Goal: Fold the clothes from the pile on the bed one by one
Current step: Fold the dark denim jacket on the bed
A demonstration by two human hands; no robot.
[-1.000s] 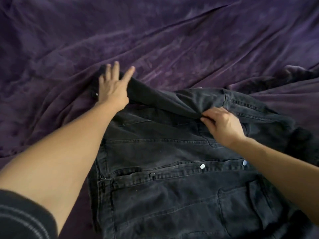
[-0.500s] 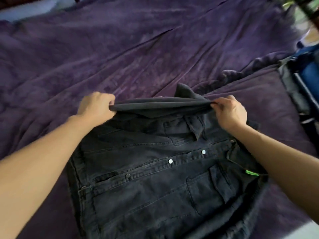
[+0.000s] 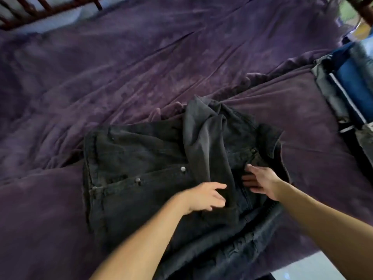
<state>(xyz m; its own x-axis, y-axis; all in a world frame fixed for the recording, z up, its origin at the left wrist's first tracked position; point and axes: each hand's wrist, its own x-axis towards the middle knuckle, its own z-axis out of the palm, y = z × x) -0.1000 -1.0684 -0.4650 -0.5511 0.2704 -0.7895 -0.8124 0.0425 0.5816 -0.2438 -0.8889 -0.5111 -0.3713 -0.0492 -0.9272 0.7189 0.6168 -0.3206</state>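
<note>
- The black denim jacket [image 3: 141,154] lies front up on the bed [image 3: 141,67], close to the edge nearest me, with one sleeve [image 3: 203,142] laid across its chest.
- My left hand [image 3: 201,197] rests on the sleeve's lower end, fingers stretched out and gripping nothing as far as I can tell. My right hand [image 3: 262,181] lies flat and splayed on the front panel just beside the sleeve.
- I judge the denim heavy and fairly stiff. It should hold a crease and not slide on the plush cover, but the thick seams, collar and metal snaps [image 3: 183,169] will bulk up any fold.
- The best holds, I reckon, are a shoulder seam and a hem corner, pinched through both layers.
- The hem lies near the bed's near edge, so I would fold away from myself to stop the weight dragging it off.
- Open purple cover stretches to the left and ahead. The pile [image 3: 351,87] sits well apart at the right edge.
</note>
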